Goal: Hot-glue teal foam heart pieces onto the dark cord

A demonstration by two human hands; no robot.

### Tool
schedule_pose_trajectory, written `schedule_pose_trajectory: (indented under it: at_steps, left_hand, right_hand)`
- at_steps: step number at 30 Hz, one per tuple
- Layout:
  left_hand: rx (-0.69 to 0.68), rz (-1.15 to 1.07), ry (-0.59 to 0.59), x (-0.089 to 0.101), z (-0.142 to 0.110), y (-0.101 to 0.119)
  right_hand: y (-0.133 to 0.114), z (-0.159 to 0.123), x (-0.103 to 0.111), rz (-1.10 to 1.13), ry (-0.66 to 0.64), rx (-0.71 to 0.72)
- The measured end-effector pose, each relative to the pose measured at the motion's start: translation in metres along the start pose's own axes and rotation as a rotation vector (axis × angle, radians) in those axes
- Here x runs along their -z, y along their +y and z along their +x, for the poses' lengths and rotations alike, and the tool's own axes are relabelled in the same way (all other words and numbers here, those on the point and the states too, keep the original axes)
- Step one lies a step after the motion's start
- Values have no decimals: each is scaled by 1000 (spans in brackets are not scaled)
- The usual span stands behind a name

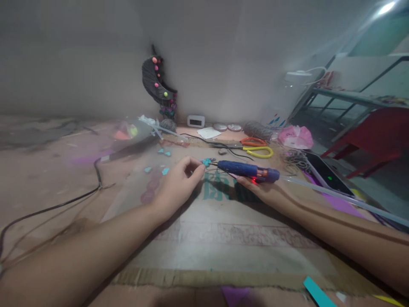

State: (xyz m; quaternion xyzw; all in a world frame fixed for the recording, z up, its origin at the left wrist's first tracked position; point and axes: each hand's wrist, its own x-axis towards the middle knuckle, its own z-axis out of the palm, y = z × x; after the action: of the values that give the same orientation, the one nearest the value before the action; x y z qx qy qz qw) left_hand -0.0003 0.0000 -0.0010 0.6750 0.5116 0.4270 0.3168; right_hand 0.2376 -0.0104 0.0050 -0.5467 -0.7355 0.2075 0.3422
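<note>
My right hand (252, 187) grips a blue hot glue gun (238, 168) with a red light glowing on it. A long clear glue stick (319, 186) sticks out of its back end. The nozzle points left and meets a small turquoise piece (206, 162), flower-like in shape. Thumb and fingertips of my left hand (185, 175) pinch that piece at its left side. Whether the nozzle touches it or hovers just over it, I cannot tell. Several loose turquoise cutouts (165, 171) lie to the left of my left hand, on a printed sheet (204, 251).
Behind the hands lie orange-handled scissors (252, 141), yellow-handled scissors (260, 152) and a small digital clock (196, 121). A phone (329, 175), grey yarn (295, 158) and a pink bag (295, 136) are at right. A black cable (51, 209) runs along the left. A dark crescent decoration (156, 81) hangs on the wall.
</note>
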Motion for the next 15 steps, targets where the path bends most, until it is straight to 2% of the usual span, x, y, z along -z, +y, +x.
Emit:
schedule_pose_trajectory:
  at_steps: [3, 9, 15]
  left_hand:
    - [10, -17, -3, -1, 0, 1]
    - [-1, -20, -1, -1, 1, 3]
    - [7, -12, -9, -1, 1, 4]
  right_hand:
    - [2, 0, 0, -43, 5, -1]
    - [6, 1, -4, 52, 30, 36]
    - [6, 0, -3, 8, 7, 58]
